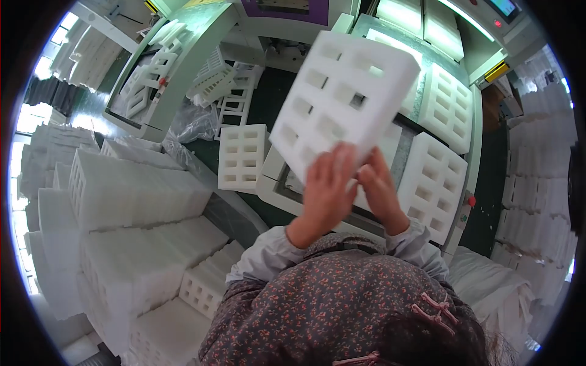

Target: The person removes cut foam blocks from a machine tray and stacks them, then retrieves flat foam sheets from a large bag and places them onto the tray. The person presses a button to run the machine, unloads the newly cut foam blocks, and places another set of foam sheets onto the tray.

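A thick white foam sheet [388, 91] with rows of rectangular cutouts is held up, tilted, in front of me. The fingers of my left hand [329, 190] lie over its lower face. At the lower right edge, my right hand [382, 188] grips the same sheet, its fingertips partly hidden. Behind and to the right, on the machine bed, lie more cutout foam sheets, one nearer [432, 183] and one farther [447, 105]. Another small cutout foam sheet [243, 157] stands to the left of my hands.
Tall stacks of white foam [143, 198] fill the left side. Foam frame scraps [235, 100] and clear plastic film [189, 122] lie beyond them. A red button [471, 201] is on the machine's right edge. More foam stacks [540, 161] stand at far right.
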Available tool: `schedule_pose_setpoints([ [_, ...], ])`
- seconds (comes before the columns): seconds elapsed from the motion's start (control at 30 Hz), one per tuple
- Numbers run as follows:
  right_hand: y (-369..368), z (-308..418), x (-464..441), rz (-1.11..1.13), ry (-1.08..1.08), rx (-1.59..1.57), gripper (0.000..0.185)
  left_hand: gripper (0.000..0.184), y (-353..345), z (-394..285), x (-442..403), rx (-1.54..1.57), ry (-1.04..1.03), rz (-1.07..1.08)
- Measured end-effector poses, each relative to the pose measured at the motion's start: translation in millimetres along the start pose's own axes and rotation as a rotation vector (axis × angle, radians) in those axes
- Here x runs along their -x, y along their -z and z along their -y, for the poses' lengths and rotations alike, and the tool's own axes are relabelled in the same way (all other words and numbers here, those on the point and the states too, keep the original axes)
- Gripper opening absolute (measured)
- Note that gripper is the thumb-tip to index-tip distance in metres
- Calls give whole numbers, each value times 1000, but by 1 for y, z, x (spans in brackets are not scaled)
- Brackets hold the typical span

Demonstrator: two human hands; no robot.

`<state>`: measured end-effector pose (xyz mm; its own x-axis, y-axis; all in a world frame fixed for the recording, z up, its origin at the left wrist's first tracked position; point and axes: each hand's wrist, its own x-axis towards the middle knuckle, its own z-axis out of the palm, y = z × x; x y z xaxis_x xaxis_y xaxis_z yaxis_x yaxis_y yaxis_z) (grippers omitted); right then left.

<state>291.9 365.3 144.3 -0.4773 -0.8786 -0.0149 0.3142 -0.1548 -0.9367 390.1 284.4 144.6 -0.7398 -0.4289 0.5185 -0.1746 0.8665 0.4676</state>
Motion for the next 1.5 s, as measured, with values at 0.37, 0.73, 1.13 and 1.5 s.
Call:
schedule_pose_setpoints([
  [0.37,80,-25,37,-447,-222,-225,46,41,-15,120,-3,416,468,93],
  [0.73,105,-87,40,-708,-197,166,45,32,-90,150,22,893,646,516],
  [1.13,121,-119,41,-731,-330,214,43,29,-117,168,36,763,608,556],
  [1.5,128,-128,43,-748,-373,242,43,44,-117,147,58,502,560,359],
])
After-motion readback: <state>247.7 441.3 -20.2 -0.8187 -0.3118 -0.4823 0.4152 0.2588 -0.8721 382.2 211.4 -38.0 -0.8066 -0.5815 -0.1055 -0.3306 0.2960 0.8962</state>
